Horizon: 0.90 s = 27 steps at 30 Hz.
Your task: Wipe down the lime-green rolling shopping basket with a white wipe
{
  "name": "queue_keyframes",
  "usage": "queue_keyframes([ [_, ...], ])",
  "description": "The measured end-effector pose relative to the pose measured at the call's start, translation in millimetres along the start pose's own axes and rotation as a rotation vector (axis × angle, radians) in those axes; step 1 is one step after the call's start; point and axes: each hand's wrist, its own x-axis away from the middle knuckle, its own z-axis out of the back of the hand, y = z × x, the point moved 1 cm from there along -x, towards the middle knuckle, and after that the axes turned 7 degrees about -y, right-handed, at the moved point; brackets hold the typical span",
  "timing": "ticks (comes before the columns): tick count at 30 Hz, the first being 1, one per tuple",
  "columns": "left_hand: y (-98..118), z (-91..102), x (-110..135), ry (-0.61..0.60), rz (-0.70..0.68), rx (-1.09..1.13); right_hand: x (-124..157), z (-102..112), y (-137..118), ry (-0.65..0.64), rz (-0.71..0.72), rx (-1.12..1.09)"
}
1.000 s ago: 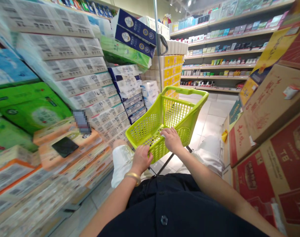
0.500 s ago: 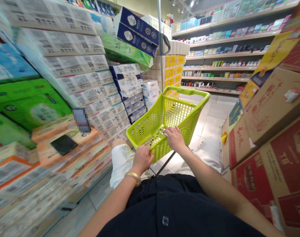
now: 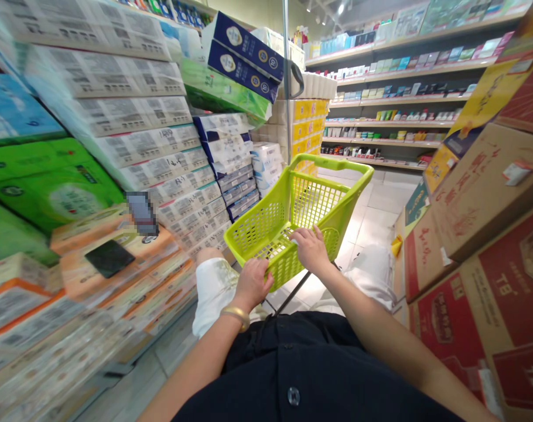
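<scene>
My left hand (image 3: 252, 285) and right hand (image 3: 311, 250) hold the light, stiff plastic basket (image 3: 332, 162) by its near rim, fingers curled over it.

Bright ceiling lights (image 3: 340, 8) glare softly off the floor tiles (image 3: 376, 199) in a store aisle; wide-angle distortion bends the frame's edges, tissue packs (image 3: 60, 328) smear into blur at lower left, and the lime-green basket (image 3: 266, 234) is sharp.
</scene>
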Motion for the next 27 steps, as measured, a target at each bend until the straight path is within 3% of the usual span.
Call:
queue_keyframes([
  [3,1,-1.4,-2,-0.013,-0.005,0.002,-4,2,9,0.027,-0.028,0.007],
  [9,-4,-0.6,-3,-0.039,-0.026,0.007,-3,-4,1,0.031,-0.063,0.026],
  [21,-40,5.4,-7,-0.005,-0.018,0.031,-7,-12,-16,-0.021,0.003,0.054],
  [27,-47,8.9,0,0.054,0.089,-0.003,-12,-16,-29,-0.02,0.025,0.069],
])
